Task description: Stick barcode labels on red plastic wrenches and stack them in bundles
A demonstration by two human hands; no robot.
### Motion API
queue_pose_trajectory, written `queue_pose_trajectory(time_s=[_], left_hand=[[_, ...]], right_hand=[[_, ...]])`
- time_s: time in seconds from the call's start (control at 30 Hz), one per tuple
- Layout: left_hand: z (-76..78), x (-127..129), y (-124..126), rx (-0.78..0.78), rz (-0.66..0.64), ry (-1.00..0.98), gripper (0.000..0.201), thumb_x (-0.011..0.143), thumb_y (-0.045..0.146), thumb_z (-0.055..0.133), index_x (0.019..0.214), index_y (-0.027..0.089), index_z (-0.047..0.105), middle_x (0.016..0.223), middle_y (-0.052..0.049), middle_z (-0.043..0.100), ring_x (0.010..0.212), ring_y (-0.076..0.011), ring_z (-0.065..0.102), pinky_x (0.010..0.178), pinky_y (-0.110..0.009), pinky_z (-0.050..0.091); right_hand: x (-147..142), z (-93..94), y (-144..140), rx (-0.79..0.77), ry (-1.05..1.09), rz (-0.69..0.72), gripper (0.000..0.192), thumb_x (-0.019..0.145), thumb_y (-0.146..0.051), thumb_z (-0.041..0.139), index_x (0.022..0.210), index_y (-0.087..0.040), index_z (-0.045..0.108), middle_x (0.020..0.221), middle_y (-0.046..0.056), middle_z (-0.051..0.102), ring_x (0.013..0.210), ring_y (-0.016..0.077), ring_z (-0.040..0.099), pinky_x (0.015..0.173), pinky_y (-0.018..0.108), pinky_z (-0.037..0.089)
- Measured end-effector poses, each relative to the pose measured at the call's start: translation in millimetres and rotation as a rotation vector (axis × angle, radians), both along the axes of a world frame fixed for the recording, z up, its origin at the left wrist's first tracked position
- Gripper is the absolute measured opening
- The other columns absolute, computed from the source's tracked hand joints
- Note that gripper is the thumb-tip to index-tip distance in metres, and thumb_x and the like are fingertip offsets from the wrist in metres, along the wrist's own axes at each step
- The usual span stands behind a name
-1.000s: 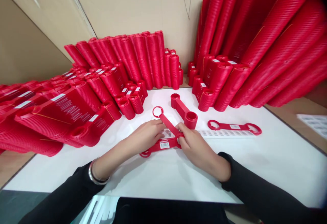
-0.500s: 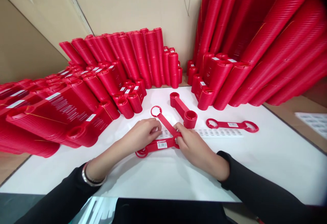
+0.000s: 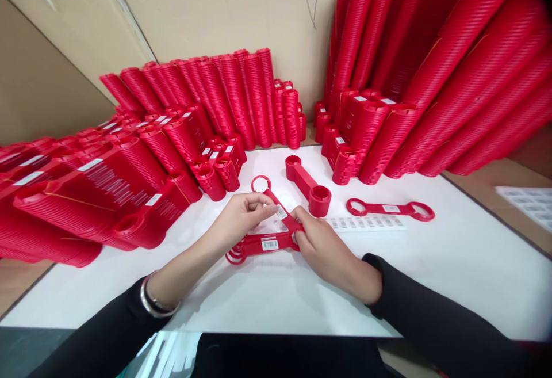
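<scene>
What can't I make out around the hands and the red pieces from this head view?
- Barcode label print: too small to read.
- Near end of the angled red piece: hidden under the right hand.
- Left hand fingertips' contact with the small label: too small to tell.
- Right stacks: cut off by the edge, blurred.

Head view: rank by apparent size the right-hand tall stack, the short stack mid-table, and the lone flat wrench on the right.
1. Tall stack, by far.
2 and 3. Short stack and flat wrench: unsure. The wrench looks longer, the stack thicker.
</scene>
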State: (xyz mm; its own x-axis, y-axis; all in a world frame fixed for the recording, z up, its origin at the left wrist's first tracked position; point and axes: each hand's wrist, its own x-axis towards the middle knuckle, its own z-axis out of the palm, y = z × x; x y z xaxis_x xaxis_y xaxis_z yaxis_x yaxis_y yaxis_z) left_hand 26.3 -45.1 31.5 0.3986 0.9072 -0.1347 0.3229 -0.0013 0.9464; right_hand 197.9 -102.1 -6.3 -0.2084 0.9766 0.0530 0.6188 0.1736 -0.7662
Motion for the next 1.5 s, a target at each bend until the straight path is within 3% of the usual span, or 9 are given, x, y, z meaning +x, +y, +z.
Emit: queue_pose_trajectory(time_s=[0.6, 0.7, 0.77, 0.9, 1.0, 1.13, 1.23, 1.37, 1.5], left_hand=[[-7.1, 0, 0, 0.017, -0.006, 0.009, 0.028, 0.077, 0.043, 0.066, 0.077, 0.016, 0.062, 0.051, 0.007, 0.041, 0.045, -0.0061, 0.032, 0.045, -0.020, 0.023], [-7.1, 1, -2, 0.140, -0.019, 0.092, 0.027, 0.081, 0.043, 0.061, 0.078, 0.016, 0.061, 0.052, 0.007, 0.040, 0.047, -0.0076, 0.034, 0.046, -0.021, 0.025], [-8.0, 1, -4, 0.301, -0.026, 0.183, 0.025, 0.083, 0.042, 0.060, 0.079, 0.017, 0.060, 0.056, 0.006, 0.040, 0.051, -0.0092, 0.037, 0.050, -0.022, 0.029], [-14.0, 0, -6, 0.645, -0.072, 0.379, 0.028, 0.082, 0.047, 0.062, 0.089, 0.020, 0.054, 0.085, 0.000, 0.049, 0.077, -0.0161, 0.050, 0.067, -0.028, 0.042], [-21.2, -1, -2, 0.743, -0.033, 0.420, 0.031, 0.086, 0.048, 0.056, 0.100, 0.021, 0.050, 0.112, -0.008, 0.044, 0.102, -0.0229, 0.049, 0.081, -0.036, 0.046], [-27.1, -5, 9, 0.781, 0.006, 0.381, 0.045, 0.087, 0.045, 0.056, 0.123, 0.023, 0.039, 0.134, -0.012, 0.034, 0.113, -0.0255, 0.046, 0.087, -0.041, 0.046], [-23.3, -10, 18, 0.700, -0.031, 0.301, 0.040, 0.088, 0.039, 0.056, 0.124, 0.025, 0.044, 0.121, -0.008, 0.043, 0.106, -0.0219, 0.050, 0.085, -0.037, 0.047], [-9.2, -19, 24, 0.592, -0.010, 0.194, 0.023, 0.083, 0.034, 0.063, 0.100, 0.020, 0.059, 0.096, -0.002, 0.045, 0.078, -0.0135, 0.053, 0.072, -0.029, 0.047], [3.8, -22, 15, 0.549, -0.232, 0.233, 0.014, 0.086, 0.029, 0.057, 0.078, 0.017, 0.057, 0.082, 0.000, 0.050, 0.071, -0.0119, 0.051, 0.066, -0.025, 0.042]], right_hand=[[-1, 0.8, -2, -0.004, 0.006, -0.006, 0.011, 0.081, -0.013, 0.035, 0.080, -0.023, 0.030, 0.065, -0.002, 0.045, 0.060, 0.0169, 0.046, 0.055, 0.028, 0.027], [-1, 0.8, -2, -0.003, 0.009, -0.003, 0.011, 0.080, -0.013, 0.035, 0.080, -0.023, 0.030, 0.066, -0.002, 0.045, 0.060, 0.0170, 0.046, 0.056, 0.028, 0.026], [-1, 0.8, -2, -0.002, 0.016, 0.003, 0.011, 0.080, -0.012, 0.035, 0.080, -0.023, 0.030, 0.066, -0.002, 0.045, 0.061, 0.0170, 0.046, 0.056, 0.028, 0.027], [-1, 1.0, -1, 0.007, 0.029, 0.013, 0.011, 0.080, -0.012, 0.034, 0.080, -0.022, 0.031, 0.067, -0.002, 0.045, 0.062, 0.0174, 0.047, 0.057, 0.028, 0.027], [-1, 0.1, 0, 0.018, 0.037, 0.011, 0.011, 0.081, -0.011, 0.034, 0.080, -0.023, 0.031, 0.066, -0.002, 0.044, 0.061, 0.0170, 0.046, 0.057, 0.028, 0.027], [0, -0.8, -1, 0.026, 0.046, 0.025, 0.013, 0.081, -0.010, 0.035, 0.080, -0.023, 0.032, 0.065, -0.003, 0.045, 0.060, 0.0164, 0.046, 0.056, 0.028, 0.027], [0, 1.5, -2, 0.040, 0.047, 0.054, 0.014, 0.080, -0.009, 0.035, 0.081, -0.023, 0.034, 0.066, -0.003, 0.047, 0.061, 0.0164, 0.047, 0.056, 0.027, 0.028], [6, 7.0, -4, 0.073, 0.031, 0.095, 0.017, 0.081, -0.007, 0.035, 0.085, -0.022, 0.041, 0.073, -0.001, 0.055, 0.066, 0.0169, 0.052, 0.059, 0.028, 0.033], [24, 7.1, -8, 0.150, 0.000, 0.069, 0.021, 0.079, -0.005, 0.036, 0.088, -0.022, 0.045, 0.083, 0.001, 0.059, 0.074, 0.0183, 0.055, 0.065, 0.029, 0.038]])
